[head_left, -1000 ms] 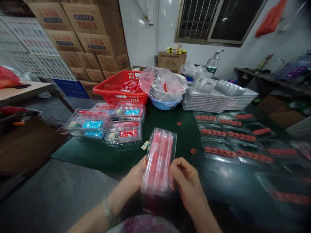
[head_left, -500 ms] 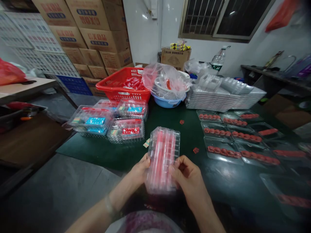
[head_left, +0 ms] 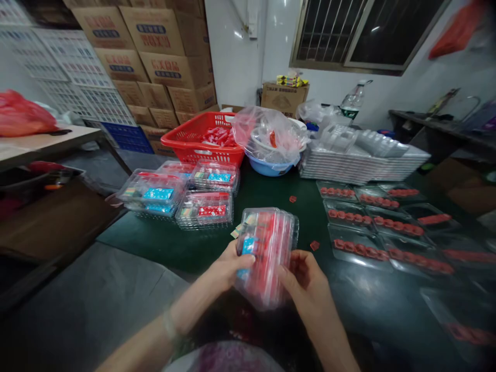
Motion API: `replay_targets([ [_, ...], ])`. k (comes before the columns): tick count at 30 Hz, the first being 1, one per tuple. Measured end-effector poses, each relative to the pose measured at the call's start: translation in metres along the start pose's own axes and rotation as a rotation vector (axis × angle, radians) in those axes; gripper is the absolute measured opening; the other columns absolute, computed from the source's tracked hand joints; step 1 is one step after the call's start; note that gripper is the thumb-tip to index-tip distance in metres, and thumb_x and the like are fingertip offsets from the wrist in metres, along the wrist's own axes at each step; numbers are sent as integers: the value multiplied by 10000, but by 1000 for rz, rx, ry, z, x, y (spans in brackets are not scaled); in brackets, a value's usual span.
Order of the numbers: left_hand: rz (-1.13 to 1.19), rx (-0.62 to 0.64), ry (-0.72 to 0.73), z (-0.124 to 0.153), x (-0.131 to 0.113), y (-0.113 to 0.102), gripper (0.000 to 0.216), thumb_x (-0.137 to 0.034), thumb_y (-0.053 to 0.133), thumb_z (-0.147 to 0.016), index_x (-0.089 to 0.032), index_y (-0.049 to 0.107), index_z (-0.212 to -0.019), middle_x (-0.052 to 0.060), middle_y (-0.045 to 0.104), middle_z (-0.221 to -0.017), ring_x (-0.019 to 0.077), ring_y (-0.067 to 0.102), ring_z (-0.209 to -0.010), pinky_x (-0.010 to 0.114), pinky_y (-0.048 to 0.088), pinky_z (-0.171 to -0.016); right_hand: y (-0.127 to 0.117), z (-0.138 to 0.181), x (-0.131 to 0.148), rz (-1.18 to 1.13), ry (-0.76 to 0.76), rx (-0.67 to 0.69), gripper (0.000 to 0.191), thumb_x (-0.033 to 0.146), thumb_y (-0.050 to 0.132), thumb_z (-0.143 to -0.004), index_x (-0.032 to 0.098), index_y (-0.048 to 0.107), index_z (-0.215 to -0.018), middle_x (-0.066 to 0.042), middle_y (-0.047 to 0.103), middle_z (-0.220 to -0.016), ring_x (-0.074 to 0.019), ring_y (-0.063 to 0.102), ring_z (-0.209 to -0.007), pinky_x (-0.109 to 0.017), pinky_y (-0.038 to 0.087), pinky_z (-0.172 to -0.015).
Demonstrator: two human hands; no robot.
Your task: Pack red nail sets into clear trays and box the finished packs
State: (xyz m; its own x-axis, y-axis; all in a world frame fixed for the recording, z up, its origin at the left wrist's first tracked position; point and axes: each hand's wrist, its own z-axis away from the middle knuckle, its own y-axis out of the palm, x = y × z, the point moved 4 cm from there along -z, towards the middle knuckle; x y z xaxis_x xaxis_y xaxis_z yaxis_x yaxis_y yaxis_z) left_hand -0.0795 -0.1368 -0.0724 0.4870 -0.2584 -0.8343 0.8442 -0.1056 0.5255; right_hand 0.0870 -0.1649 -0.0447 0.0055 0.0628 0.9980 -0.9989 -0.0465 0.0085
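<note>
Between my two hands, above the near edge of the table, is a clear plastic clamshell box [head_left: 267, 253] with red contents and a blue patterned piece inside, held tilted. My left hand [head_left: 231, 266] grips its left side, thumb lying on the front. On the other side, my right hand [head_left: 304, 279] closes its thumb and fingers on the right edge. Part of the right fingers is hidden behind the box. A pale striped slip [head_left: 235, 231] lies on the table just behind the box's left side. Small red pieces [head_left: 314, 245] lie to its right.
Filled clamshell boxes [head_left: 205, 209] are stacked on the left of the green table [head_left: 267, 194]. Behind them stand a red basket [head_left: 201, 150] and a blue basin [head_left: 271, 166]. Open trays with red pieces [head_left: 360, 249] cover the right, before stacked clear trays [head_left: 349, 165].
The clamshell box has been turned in my hands, so the blue patterned piece now shows on its left. My left thumb has come onto its front. The view has shifted slightly.
</note>
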Motion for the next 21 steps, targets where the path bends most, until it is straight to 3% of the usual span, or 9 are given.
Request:
replay_targets([
  [3, -257, 100, -73, -6, -27, -1, 526, -287, 787, -548, -127, 581, -1005, 67, 662, -839, 176, 615, -697, 257, 493, -624, -8, -2, -12, 166, 4, 14, 392, 445, 609, -729, 162, 521, -987, -57, 607, -826, -171, 579, -712, -281, 480, -613],
  [6, -614, 211, -192, -18, -52, -4, 574, -295, 788, -540, -121, 571, -1043, 84, 667, -878, 212, 626, -760, 284, 494, -649, -35, -7, -22, 500, -93, -151, 467, 485, 537, -757, 170, 501, -1100, -83, 586, -939, -200, 580, -803, -329, 478, -686],
  [8, -839, 248, -267, -28, -63, -6, 611, -321, 812, -471, -127, 592, -1006, 74, 675, -847, 227, 629, -760, 285, 493, -625, -56, -15, -29, 744, -170, -285, 475, 507, 484, -770, 182, 501, -1116, -101, 556, -1043, -220, 577, -849, -359, 470, -714],
  [11, -1146, 262, -315, -41, -70, -3, 554, -398, 811, -407, -137, 640, -865, 52, 676, -763, 237, 629, -731, 281, 485, -608, -74, -38, -48, 1020, -185, -285, 445, 488, 433, -793, 191, 497, -1118, -109, 536, -1086, -225, 592, -806, -368, 470, -685],
  [13, -1370, 174, -187, -47, -74, 1, 543, -442, 808, -359, -144, 654, -786, 58, 667, -740, 257, 624, -737, 296, 478, -634, -78, -54, -59, 1143, -213, -237, 389, 451, 404, -815, 195, 505, -1090, -104, 558, -1033, -228, 603, -781, -358, 470, -642],
  [16, -1519, -8, 241, -38, -80, 14, 592, -450, 818, -322, -143, 669, -805, 106, 654, -790, 302, 611, -752, 346, 468, -681, -81, -72, -63, 1267, -299, -194, 326, 410, 365, -841, 218, 524, -1051, -98, 587, -957, -233, 618, -741, -341, 455, -570],
  [19, -1314, -150, 617, -6, -92, 9, 560, -426, 765, -523, -172, 640, -1005, 134, 625, -970, 305, 588, -871, 372, 447, -787, -85, -89, -51, 1350, -325, -217, 382, 449, 372, -833, 223, 523, -1101, -106, 598, -920, -241, 618, -654, -351, 434, -517],
  [21, -1130, -408, 744, 20, -106, -19, 469, -389, 679, -663, -207, 594, -1087, 121, 581, -1087, 287, 533, -1015, 379, 391, -904, -83, -100, -33, 1330, -338, -260, 453, 485, 388, -818, 204, 501, -1155, -111, 604, -896, -251, 615, -656, -366, 439, -532],
])
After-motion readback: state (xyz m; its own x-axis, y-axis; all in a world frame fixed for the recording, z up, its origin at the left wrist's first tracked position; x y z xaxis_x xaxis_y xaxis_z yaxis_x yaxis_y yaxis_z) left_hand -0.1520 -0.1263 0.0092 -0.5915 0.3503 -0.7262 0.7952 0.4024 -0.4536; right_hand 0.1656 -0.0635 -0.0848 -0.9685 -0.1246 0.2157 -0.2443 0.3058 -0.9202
